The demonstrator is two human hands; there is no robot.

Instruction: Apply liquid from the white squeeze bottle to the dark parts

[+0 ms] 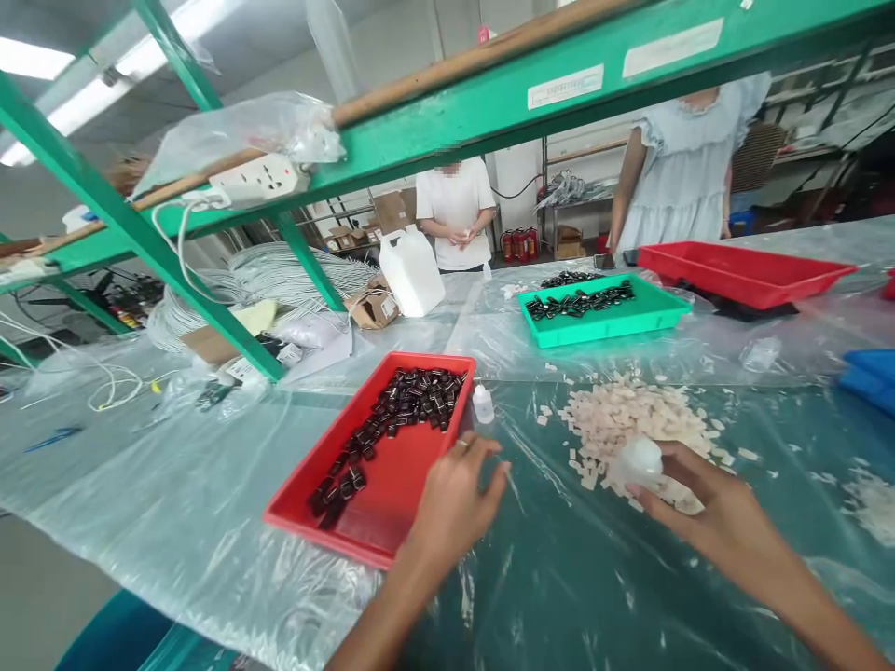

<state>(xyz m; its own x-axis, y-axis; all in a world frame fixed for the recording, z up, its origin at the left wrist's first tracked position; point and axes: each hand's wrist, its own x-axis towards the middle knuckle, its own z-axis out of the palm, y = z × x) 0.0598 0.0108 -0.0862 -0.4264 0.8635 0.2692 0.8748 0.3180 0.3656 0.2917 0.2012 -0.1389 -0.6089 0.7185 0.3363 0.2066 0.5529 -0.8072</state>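
My left hand [456,499] rests beside the right rim of a red tray [392,503] that holds several small black parts [412,401]; its fingers are curled together, and I cannot make out anything in them. My right hand [706,499] is closed around a small white bottle [640,461] at the near edge of a heap of pale square pieces [629,419]. A tiny clear dropper bottle [482,403] stands upright between the tray and the heap.
A green tray [615,321] with black parts and an empty red tray [741,270] sit farther back. A white jug [411,270], cardboard boxes and coiled cable lie at the back left under a green shelf frame [230,326]. Two people stand beyond the plastic-covered table.
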